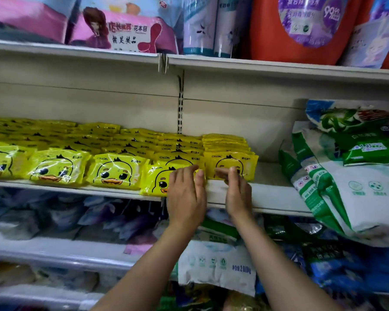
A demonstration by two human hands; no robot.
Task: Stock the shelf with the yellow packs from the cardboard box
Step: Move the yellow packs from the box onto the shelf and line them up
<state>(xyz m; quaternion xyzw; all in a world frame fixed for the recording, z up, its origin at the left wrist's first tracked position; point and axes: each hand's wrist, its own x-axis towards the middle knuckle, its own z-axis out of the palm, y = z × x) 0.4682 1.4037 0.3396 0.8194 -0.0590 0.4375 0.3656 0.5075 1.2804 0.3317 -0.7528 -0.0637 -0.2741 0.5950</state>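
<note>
A person's left hand (pixel 185 189) presses straight fingers on a yellow pack (pixel 158 181) overhanging the shelf (pixel 272 197) edge, the right hand (pixel 235 187) loosely open beside the neighbouring row, placement seemingly under way; next, probably, pushing it back flush.

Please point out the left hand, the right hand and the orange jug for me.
left hand (pixel 185 194), head view, back of the hand.
right hand (pixel 237 194), head view, back of the hand.
orange jug (pixel 270 41), head view, bare orange wall left of its label.

A shop: metal shelves (pixel 279 199) stacked with packaged goods (pixel 357 176).
</note>
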